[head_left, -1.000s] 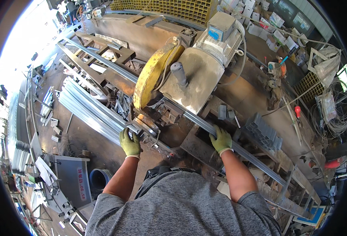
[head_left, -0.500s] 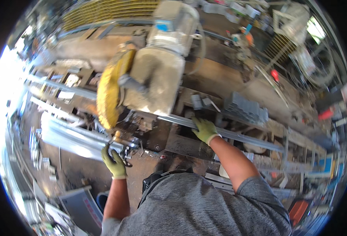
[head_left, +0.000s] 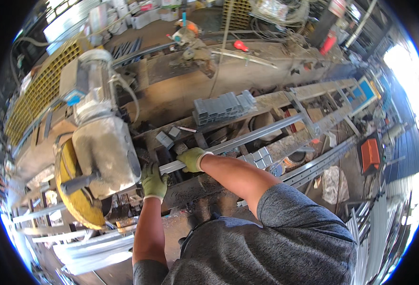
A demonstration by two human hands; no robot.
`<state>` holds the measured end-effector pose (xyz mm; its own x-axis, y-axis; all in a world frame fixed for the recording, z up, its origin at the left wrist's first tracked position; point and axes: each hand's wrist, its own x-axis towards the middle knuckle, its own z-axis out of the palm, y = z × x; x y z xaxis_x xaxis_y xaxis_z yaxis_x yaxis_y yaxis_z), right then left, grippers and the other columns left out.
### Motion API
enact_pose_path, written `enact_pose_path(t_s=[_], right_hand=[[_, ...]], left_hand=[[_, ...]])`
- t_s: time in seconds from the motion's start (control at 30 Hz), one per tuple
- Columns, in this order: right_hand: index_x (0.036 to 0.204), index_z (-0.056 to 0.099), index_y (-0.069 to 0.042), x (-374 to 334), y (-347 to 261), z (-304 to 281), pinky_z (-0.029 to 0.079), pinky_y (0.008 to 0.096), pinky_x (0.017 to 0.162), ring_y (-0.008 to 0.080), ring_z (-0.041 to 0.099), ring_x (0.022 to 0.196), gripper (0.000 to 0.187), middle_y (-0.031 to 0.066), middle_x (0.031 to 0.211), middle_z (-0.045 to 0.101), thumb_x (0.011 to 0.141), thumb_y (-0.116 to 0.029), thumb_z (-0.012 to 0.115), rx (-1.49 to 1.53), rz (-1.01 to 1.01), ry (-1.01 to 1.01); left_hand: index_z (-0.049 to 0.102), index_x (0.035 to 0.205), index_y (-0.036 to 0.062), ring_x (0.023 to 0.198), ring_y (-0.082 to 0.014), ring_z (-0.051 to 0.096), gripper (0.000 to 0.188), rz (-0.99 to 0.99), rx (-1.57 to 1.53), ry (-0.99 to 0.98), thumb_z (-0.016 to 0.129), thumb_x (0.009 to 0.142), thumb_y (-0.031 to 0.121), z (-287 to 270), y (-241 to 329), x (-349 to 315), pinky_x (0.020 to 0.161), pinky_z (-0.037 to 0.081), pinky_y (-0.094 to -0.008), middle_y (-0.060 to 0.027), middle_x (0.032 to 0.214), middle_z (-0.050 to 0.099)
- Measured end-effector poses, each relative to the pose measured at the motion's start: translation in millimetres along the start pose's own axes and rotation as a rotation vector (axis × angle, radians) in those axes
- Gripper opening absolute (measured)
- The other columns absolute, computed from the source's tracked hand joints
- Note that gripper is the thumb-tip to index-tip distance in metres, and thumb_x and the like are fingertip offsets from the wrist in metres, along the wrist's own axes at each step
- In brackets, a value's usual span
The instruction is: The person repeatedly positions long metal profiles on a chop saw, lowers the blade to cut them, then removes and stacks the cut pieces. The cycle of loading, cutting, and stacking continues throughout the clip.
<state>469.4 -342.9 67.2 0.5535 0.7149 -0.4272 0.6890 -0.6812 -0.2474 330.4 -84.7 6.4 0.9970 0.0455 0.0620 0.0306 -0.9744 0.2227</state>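
My right hand [head_left: 191,159], in a yellow-green glove, is wrapped over a long grey metal channel [head_left: 254,138] close to its near-left end. Beside that end is my left hand [head_left: 153,181], gloved alike, its fingers stretched forward and its thumb apart. Whether its fingertips touch the channel I cannot tell. Just left of my hands stands a cut-off saw, with a dusty motor body [head_left: 106,154], a curved yellow blade guard [head_left: 74,185] and a dark handle [head_left: 79,183]. The guard hides the blade.
A stack of short cut channel pieces [head_left: 223,107] lies behind the channel. More short pieces [head_left: 259,157] rest on the frame in front of it. A steel ladder-like frame [head_left: 309,114] carries the channel to the right. An orange-red box [head_left: 370,154] stands at far right.
My view has swung to the right. My left hand has come from the saw's left side to the channel's end. That end now shows right of the saw; my right hand remains on the channel.
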Motion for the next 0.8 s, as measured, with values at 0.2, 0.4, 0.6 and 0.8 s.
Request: enact_pose_path(t_s=[0.2, 0.4, 0.6, 0.8], right_hand=[[0.165, 0.073, -0.01, -34, 11, -33, 0.063, 0.0582, 0.12, 0.0444, 0.079, 0.143, 0.073, 0.0202, 0.154, 0.084, 0.105, -0.049, 0.089, -0.01, 0.009, 0.025], [0.18, 0.064, -0.016, -108, 59, -59, 0.059, 0.0586, 0.128, 0.0441, 0.074, 0.154, 0.085, 0.0194, 0.166, 0.079, 0.105, -0.049, 0.088, -0.087, 0.13, -0.056], [0.16, 0.079, -0.021, -249, 133, -66, 0.062, 0.0611, 0.118, 0.0468, 0.08, 0.136, 0.069, 0.0167, 0.139, 0.088, 0.096, -0.043, 0.095, -0.11, 0.322, 0.21], [0.149, 0.082, -0.024, -420, 73, -32, 0.063, 0.0614, 0.113, 0.044, 0.08, 0.131, 0.063, 0.0121, 0.137, 0.087, 0.09, -0.039, 0.098, -0.118, 0.547, 0.388]], left_hand=[[0.062, 0.17, 0.0062, 0.174, -0.0511, 0.048, 0.075, 0.057, 0.019, 0.148, 0.081, 0.111, 0.048, 9, 20, 5, 0.147, 0.031, -0.0683, -0.023, 0.183, 0.059], [0.057, 0.177, 0.0062, 0.168, -0.0541, 0.054, 0.077, 0.232, -0.066, 0.218, 0.074, 0.116, 0.049, -1, 102, 18, 0.144, 0.034, -0.0724, -0.0244, 0.18, 0.061], [0.053, 0.182, 0.0059, 0.165, -0.0518, 0.057, 0.076, 0.525, -0.11, 0.303, 0.074, 0.116, 0.039, -47, 188, 23, 0.141, 0.038, -0.0708, -0.0263, 0.179, 0.061], [0.058, 0.181, 0.0053, 0.166, -0.0479, 0.058, 0.077, 0.838, -0.229, 0.307, 0.078, 0.113, 0.036, -107, 246, -20, 0.145, 0.037, -0.0642, -0.0228, 0.177, 0.065]])
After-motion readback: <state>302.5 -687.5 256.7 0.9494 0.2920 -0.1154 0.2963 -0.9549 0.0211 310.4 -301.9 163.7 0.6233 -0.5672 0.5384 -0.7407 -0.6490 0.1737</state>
